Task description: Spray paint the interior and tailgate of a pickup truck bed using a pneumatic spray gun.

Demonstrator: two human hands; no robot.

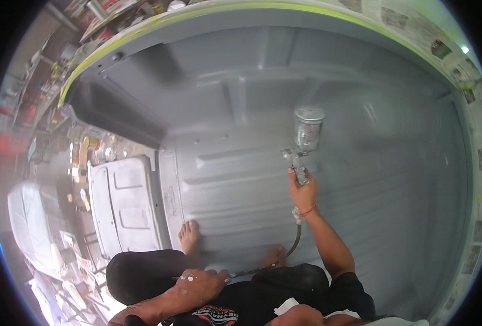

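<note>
My right hand (303, 190) grips a metal spray gun (296, 163) above the grey truck bed (230, 179), with a paint-spattered silver cup (308, 130) on top of it. A dark hose (296, 237) hangs from the gun's handle and curves down toward my lap. My left hand (203, 283), marked with white flecks, is closed round that hose near my legs. My bare left foot (189, 236) rests on the bed floor; the other foot is partly hidden behind the hose.
The bed's walls carry yellow-green masking tape (129, 30) and newspaper (477, 223) along the rim. At left are a grey hinged panel (124, 206), a covered object (32, 223), and shelves (40, 92) and floor crowded with cans and tools.
</note>
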